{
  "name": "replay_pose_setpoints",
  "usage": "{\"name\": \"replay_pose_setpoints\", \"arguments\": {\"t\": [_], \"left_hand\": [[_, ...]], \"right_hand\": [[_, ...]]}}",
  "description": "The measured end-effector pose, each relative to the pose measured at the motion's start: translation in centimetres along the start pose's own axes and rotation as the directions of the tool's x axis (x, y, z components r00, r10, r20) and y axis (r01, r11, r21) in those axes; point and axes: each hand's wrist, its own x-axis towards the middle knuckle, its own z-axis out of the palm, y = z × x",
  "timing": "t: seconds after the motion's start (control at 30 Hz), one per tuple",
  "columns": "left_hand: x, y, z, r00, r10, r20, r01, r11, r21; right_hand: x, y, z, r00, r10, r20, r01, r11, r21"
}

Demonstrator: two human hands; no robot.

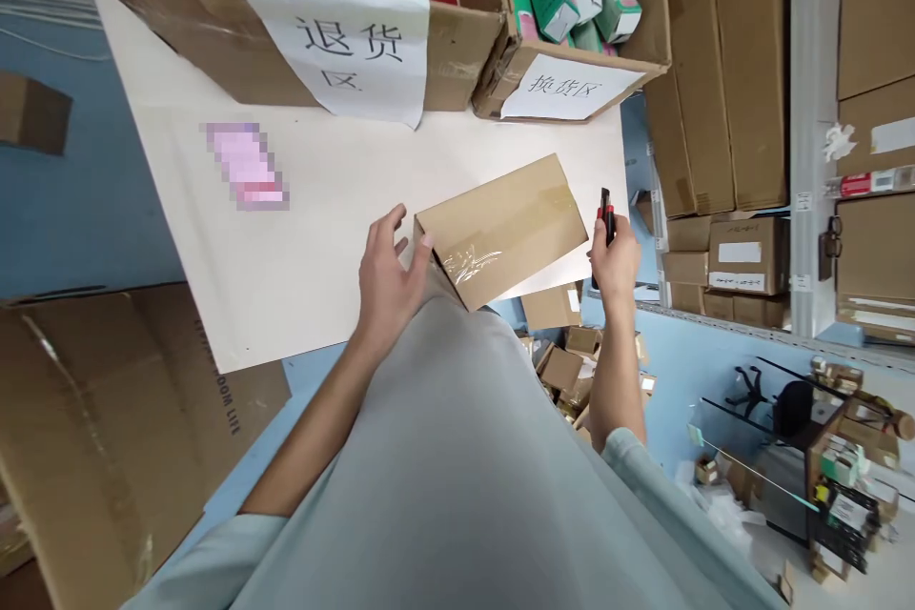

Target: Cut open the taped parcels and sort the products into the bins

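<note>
A small brown cardboard box point(507, 224) lies at a slant across the front edge of the white table, with clear tape at its left end. Beside that end is my left hand point(390, 272), its fingers apart and curved; the thumb is at the box's edge, and I cannot tell whether it presses on it. To the right of the box, my right hand point(616, 257) is wrapped round a black and red utility knife point(609, 221). The knife points away from me, apart from the box; I cannot make out whether its blade is out.
Behind stand a large carton point(214, 48) of books and packets and a smaller carton point(493, 81) of green boxes, both with paper signs. A blurred pink item point(247, 167) lies on the table point(315, 295) at left. Shelves of cartons point(750, 67) stand right; boxes litter the floor.
</note>
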Motion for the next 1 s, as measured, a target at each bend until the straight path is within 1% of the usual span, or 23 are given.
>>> {"name": "replay_pose_setpoints", "arguments": {"t": [0.03,0.1,0.2,0.23,0.3,0.37,0.4,0.43,0.47,0.5,0.57,0.63,0.67,0.7,0.77,0.87,1.0], "left_hand": [[-0.7,0.3,0.4,1.0,-0.014,-0.001,0.014,1.0,-0.004],[-1.6,0.7,1.3,0.999,-0.035,0.014,0.036,0.999,-0.018],[-1.4,0.8,1.8,0.999,-0.036,0.023,0.036,0.999,0.002],[-1.0,0.9,1.7,0.999,-0.031,0.013,0.03,0.999,0.033],[0.1,1.3,1.2,0.999,-0.01,-0.034,0.015,0.99,0.139],[1.0,2.6,1.1,0.994,0.056,-0.089,-0.028,0.958,0.284],[1.4,3.6,1.4,0.99,0.107,-0.091,-0.069,0.935,0.349],[1.6,4.7,2.0,0.985,0.16,-0.062,-0.123,0.91,0.397],[1.8,5.9,2.9,0.979,0.206,0.002,-0.188,0.887,0.422],[1.9,7.1,4.1,0.966,0.241,0.09,-0.256,0.869,0.423],[2.0,8.9,7.1,0.92,0.275,0.277,-0.371,0.84,0.396],[2.1,9.7,10.0,0.866,0.288,0.408,-0.448,0.809,0.38],[2.2,9.7,11.2,0.846,0.292,0.445,-0.474,0.795,0.379],[2.3,9.5,12.2,0.833,0.296,0.467,-0.492,0.782,0.382],[2.3,8.9,13.3,0.827,0.297,0.478,-0.503,0.769,0.393],[2.1,8.2,13.6,0.839,0.286,0.463,-0.489,0.77,0.41],[1.7,7.8,13.5,0.841,0.29,0.456,-0.487,0.773,0.407]], "right_hand": [[0.4,0.9,0.9,0.999,0.027,0.031,-0.029,0.998,0.05],[0.3,1.6,2.3,0.995,0.084,0.055,-0.09,0.989,0.12],[-1.3,1.4,3.0,0.99,0.136,0.048,-0.142,0.977,0.16],[-1.9,1.2,2.9,0.988,0.136,0.075,-0.148,0.973,0.179],[-2.9,1.0,2.6,0.979,0.111,0.168,-0.149,0.961,0.231],[-3.8,1.1,2.3,0.963,0.063,0.264,-0.138,0.95,0.278],[-4.2,1.3,2.2,0.952,0.041,0.304,-0.136,0.945,0.296],[-4.5,1.5,2.2,0.942,0.027,0.335,-0.138,0.94,0.312],[-4.8,1.8,2.2,0.933,0.019,0.359,-0.145,0.933,0.329],[-5.0,2.1,2.2,0.927,0.015,0.374,-0.155,0.925,0.347],[-5.1,2.6,2.1,0.924,0.007,0.381,-0.168,0.906,0.39],[-5.1,3.0,1.8,0.926,-0.01,0.377,-0.162,0.892,0.421],[-5.1,3.0,1.5,0.925,-0.02,0.38,-0.157,0.889,0.43],[-5.0,3.1,1.2,0.922,-0.03,0.385,-0.153,0.887,0.436],[-4.9,3.0,0.4,0.915,-0.058,0.4,-0.141,0.882,0.449],[-4.8,2.5,-0.6,0.898,-0.117,0.425,-0.101,0.884,0.457],[-4.8,1.9,-0.9,0.879,-0.15,0.453,-0.049,0.916,0.398]]}}
